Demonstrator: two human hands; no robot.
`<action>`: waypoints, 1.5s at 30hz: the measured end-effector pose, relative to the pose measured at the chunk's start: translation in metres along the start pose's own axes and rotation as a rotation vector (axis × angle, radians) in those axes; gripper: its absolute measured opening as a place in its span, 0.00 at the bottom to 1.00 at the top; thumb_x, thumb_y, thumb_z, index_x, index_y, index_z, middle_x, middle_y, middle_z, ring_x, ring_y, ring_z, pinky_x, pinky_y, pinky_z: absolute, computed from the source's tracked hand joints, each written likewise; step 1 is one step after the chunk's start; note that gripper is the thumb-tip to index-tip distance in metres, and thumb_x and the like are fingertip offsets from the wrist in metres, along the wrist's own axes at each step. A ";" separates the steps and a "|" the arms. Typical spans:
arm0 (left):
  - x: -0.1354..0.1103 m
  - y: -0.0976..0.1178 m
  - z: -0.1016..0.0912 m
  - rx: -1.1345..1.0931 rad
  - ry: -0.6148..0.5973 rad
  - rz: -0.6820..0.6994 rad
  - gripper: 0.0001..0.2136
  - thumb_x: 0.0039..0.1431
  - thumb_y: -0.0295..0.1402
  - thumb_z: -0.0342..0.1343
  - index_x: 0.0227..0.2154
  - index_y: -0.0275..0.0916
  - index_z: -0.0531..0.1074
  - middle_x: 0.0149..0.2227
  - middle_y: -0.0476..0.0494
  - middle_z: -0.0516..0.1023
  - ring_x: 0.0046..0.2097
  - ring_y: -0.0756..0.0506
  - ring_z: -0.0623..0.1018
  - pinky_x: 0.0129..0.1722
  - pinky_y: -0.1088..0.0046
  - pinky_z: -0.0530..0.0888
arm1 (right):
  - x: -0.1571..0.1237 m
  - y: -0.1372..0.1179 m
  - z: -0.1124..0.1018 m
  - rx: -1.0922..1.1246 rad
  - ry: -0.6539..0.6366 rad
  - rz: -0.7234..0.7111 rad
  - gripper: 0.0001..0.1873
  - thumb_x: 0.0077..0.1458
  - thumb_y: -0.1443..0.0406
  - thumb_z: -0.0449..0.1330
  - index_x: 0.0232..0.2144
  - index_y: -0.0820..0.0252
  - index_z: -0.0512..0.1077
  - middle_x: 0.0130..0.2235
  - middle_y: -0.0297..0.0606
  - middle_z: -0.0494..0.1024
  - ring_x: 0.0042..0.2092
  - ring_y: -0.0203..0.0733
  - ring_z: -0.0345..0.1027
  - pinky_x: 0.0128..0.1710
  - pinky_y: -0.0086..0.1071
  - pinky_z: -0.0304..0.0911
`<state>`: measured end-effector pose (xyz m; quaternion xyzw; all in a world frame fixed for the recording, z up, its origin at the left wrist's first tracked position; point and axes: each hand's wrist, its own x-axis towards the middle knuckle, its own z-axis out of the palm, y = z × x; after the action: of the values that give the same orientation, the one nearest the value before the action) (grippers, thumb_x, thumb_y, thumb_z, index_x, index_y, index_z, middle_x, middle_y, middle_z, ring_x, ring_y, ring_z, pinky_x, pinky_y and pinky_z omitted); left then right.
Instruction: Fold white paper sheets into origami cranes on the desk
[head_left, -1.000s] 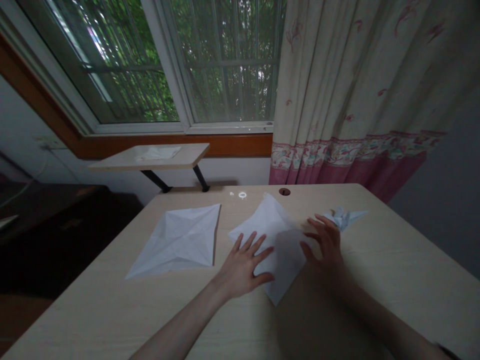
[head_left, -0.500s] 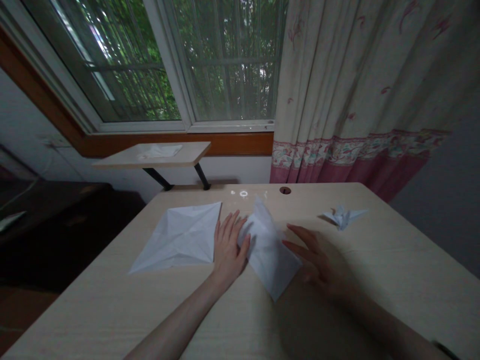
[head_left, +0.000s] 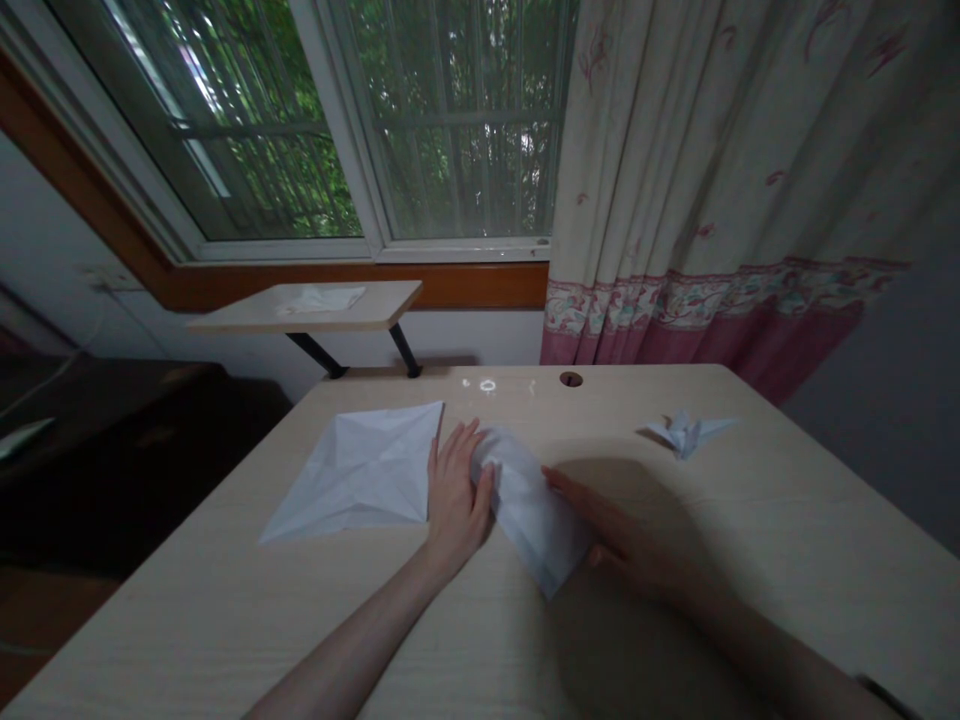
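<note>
A white sheet of paper (head_left: 529,505), folded over on itself, lies on the pale wooden table (head_left: 787,540) between my hands. My left hand (head_left: 452,490) lies flat along its left edge with the fingers stretched out, the thumb against the paper. My right hand (head_left: 615,530) presses on its right side, fingers extended over the fold. A second creased white sheet (head_left: 360,470) lies flat just left of my left hand. A small folded paper crane (head_left: 688,432) sits at the far right of the table, away from both hands.
A cable hole (head_left: 571,379) is at the table's far edge. A small raised shelf (head_left: 315,308) with a paper on it stands behind the table under the window. A curtain (head_left: 720,170) hangs at the right. Dark furniture (head_left: 112,420) is to the left.
The sheet has been folded from a spread diamond into a narrow shape. My left hand moved to its left edge; my right hand left the crane's side and came onto the paper.
</note>
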<state>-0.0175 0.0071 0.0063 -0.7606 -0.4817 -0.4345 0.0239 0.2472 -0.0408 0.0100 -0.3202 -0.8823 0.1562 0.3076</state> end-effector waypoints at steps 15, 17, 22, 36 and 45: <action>-0.005 -0.002 0.014 0.136 -0.425 0.030 0.20 0.74 0.41 0.39 0.59 0.42 0.68 0.62 0.39 0.70 0.63 0.40 0.70 0.68 0.41 0.45 | -0.009 0.023 0.023 -0.195 -0.126 0.024 0.36 0.70 0.54 0.45 0.72 0.55 0.35 0.69 0.45 0.56 0.66 0.49 0.56 0.67 0.46 0.52; -0.004 0.000 0.012 0.157 -0.417 0.047 0.20 0.73 0.41 0.39 0.58 0.42 0.68 0.60 0.40 0.72 0.62 0.40 0.72 0.69 0.41 0.44 | -0.009 0.024 0.024 -0.253 -0.091 0.033 0.36 0.69 0.58 0.45 0.71 0.55 0.33 0.69 0.44 0.56 0.66 0.48 0.57 0.67 0.47 0.53; -0.003 0.005 0.008 0.206 -0.419 0.110 0.19 0.73 0.40 0.41 0.54 0.38 0.72 0.57 0.38 0.76 0.58 0.40 0.75 0.69 0.43 0.47 | -0.006 0.024 0.026 -0.367 -0.031 0.082 0.37 0.68 0.63 0.47 0.71 0.56 0.33 0.67 0.45 0.62 0.65 0.47 0.60 0.65 0.50 0.57; -0.003 0.021 0.000 0.240 -0.323 0.281 0.14 0.70 0.32 0.44 0.40 0.36 0.75 0.33 0.42 0.84 0.38 0.44 0.84 0.62 0.57 0.70 | -0.003 0.024 0.027 -0.431 -0.021 0.215 0.23 0.67 0.63 0.48 0.61 0.55 0.67 0.61 0.42 0.71 0.60 0.48 0.67 0.61 0.48 0.65; -0.008 0.024 -0.003 0.257 -0.184 0.369 0.15 0.68 0.32 0.45 0.44 0.33 0.77 0.27 0.42 0.82 0.33 0.43 0.84 0.50 0.63 0.79 | -0.003 0.024 0.032 -0.380 -0.017 0.228 0.23 0.66 0.65 0.48 0.61 0.60 0.67 0.62 0.46 0.69 0.62 0.50 0.64 0.61 0.52 0.62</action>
<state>-0.0026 -0.0128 0.0125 -0.8627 -0.3863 -0.2869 0.1557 0.2399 -0.0272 -0.0270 -0.4689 -0.8565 0.0236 0.2143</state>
